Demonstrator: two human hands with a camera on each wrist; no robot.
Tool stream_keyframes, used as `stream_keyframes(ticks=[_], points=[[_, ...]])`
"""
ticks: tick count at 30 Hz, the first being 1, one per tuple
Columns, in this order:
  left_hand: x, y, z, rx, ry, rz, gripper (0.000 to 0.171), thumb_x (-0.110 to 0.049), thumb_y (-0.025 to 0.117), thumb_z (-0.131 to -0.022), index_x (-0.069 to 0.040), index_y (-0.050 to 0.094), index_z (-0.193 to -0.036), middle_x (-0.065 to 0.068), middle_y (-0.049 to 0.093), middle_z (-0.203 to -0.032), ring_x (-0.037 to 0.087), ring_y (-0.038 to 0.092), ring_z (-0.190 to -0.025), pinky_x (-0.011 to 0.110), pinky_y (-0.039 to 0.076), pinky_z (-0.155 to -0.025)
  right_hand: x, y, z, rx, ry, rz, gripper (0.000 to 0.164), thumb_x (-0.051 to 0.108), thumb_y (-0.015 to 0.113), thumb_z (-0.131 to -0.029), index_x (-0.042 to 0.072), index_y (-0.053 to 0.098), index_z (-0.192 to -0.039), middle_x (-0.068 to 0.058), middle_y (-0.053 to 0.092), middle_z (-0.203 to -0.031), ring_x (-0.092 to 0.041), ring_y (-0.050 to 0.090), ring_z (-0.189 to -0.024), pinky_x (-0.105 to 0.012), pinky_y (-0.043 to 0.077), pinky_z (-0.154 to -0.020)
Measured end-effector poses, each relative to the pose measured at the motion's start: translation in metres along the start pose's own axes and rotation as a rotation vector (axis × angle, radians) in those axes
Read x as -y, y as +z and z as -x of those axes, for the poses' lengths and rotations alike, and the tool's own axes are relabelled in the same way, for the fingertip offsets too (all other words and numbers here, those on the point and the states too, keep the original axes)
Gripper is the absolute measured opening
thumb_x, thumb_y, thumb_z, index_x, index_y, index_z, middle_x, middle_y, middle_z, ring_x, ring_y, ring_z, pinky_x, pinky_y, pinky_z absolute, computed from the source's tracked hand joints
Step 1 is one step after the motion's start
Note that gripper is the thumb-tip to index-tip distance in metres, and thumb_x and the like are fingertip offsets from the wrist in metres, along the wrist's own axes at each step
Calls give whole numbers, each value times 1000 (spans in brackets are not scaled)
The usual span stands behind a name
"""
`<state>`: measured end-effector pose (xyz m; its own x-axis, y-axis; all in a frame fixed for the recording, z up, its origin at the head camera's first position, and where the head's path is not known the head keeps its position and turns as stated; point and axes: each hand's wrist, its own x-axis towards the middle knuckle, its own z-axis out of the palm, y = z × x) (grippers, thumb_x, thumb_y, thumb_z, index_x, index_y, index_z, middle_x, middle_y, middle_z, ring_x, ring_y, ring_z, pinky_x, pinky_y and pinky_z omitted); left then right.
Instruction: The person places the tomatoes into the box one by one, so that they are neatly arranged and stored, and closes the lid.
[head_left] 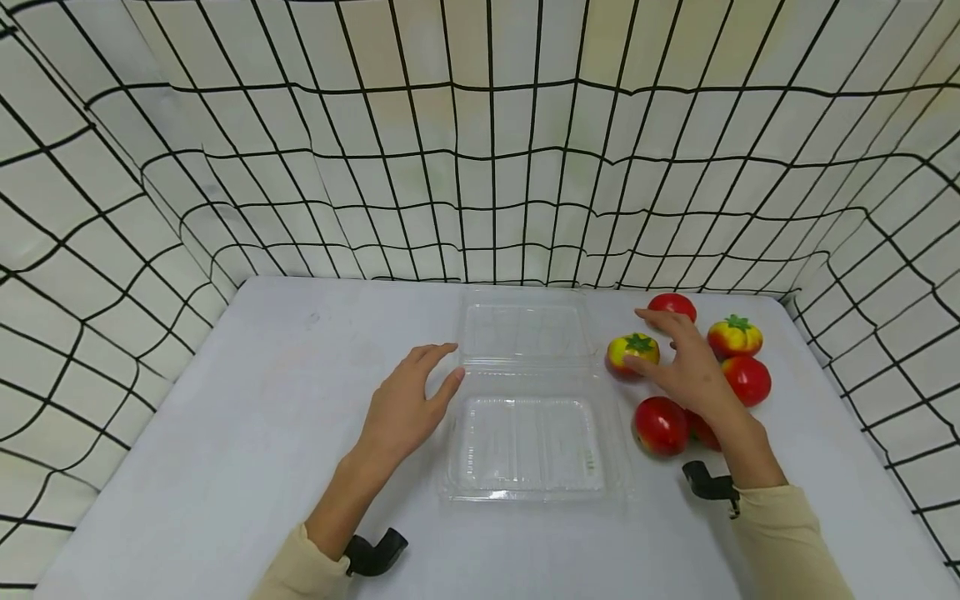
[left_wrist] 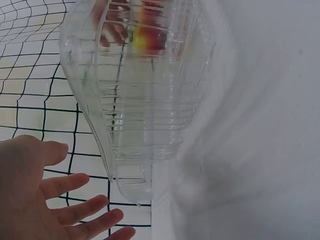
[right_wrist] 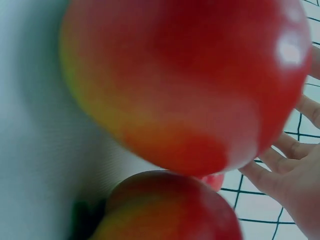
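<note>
Head view: my right hand (head_left: 690, 362) reaches over a loose group of tomatoes at the right of a white table (head_left: 225, 425).
Yellow-topped tomato (head_left: 632, 354): just left of my right palm, between thumb and forefinger, green calyx up; my thumb overlaps its right edge, though I cannot tell whether they touch.
Right fingers (head_left: 663, 318): spread and unclenched, grasping nothing; the forefinger overlaps the back red tomato (head_left: 675, 302).
Tomatoes past my right wrist: a second yellow-topped tomato (head_left: 735, 340) with a right-hand red tomato (head_left: 747, 381) just in front of it.
Tomatoes on my side: a near red tomato (head_left: 660, 427) and a partly hidden tomato (head_left: 702, 431) by my forearm.
Left hand (head_left: 405, 400): released, thumb and fingers apart, beside the clamshell's left edge; contact is unclear.
Clear plastic clamshell (head_left: 525, 446): unfolded between my hands, lid on the far side, left of the yellow-topped tomato.
Black wire mesh (head_left: 491, 158): around the table's back and sides.
</note>
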<state>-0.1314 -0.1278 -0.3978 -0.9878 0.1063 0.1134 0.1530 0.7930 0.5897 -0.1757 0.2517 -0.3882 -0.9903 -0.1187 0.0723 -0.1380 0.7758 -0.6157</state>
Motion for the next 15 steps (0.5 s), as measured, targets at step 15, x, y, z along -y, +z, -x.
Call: stream_keyframes(ticks=[15], points=[[6, -1, 11, 30, -50, 105, 46, -39, 60, -105, -24, 58, -148, 6, 63, -145, 28, 67, -124, 51, 59, -94, -14, 5, -4, 45, 53, 28, 78, 29, 78, -94, 19, 39, -161, -24, 34, -163, -50, 45, -139, -67, 47, -110]])
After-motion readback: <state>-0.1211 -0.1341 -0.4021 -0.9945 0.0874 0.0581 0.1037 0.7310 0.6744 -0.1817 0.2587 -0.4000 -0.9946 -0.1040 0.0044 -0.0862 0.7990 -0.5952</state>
